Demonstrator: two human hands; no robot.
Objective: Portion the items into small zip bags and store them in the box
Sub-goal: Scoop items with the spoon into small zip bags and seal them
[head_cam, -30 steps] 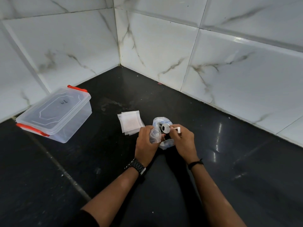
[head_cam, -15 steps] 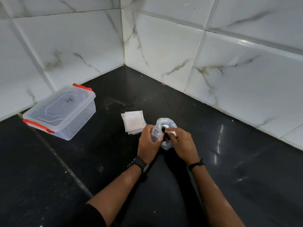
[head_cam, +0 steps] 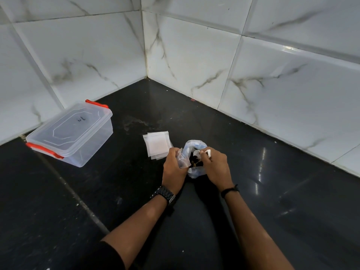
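On the black counter an open bluish plastic bag [head_cam: 197, 171] holds dark small items [head_cam: 195, 162]. My left hand [head_cam: 174, 165] pinches a small clear zip bag [head_cam: 183, 160] at the big bag's left rim. My right hand [head_cam: 216, 166] grips a white plastic scoop [head_cam: 201, 152], its bowl dipped over the dark items. A stack of empty small zip bags [head_cam: 157, 145] lies just left of my hands. The clear storage box [head_cam: 72, 133] with red latches stands farther left, lid closed.
White marble-look tiled walls [head_cam: 194, 61] meet in a corner behind the work spot. The box stands close to the left wall. A pale joint line [head_cam: 78, 203] crosses the dark counter on the left.
The scoop has gone from level above the bag to dipping into the dark items. My left hand keeps the small zip bag beside it.
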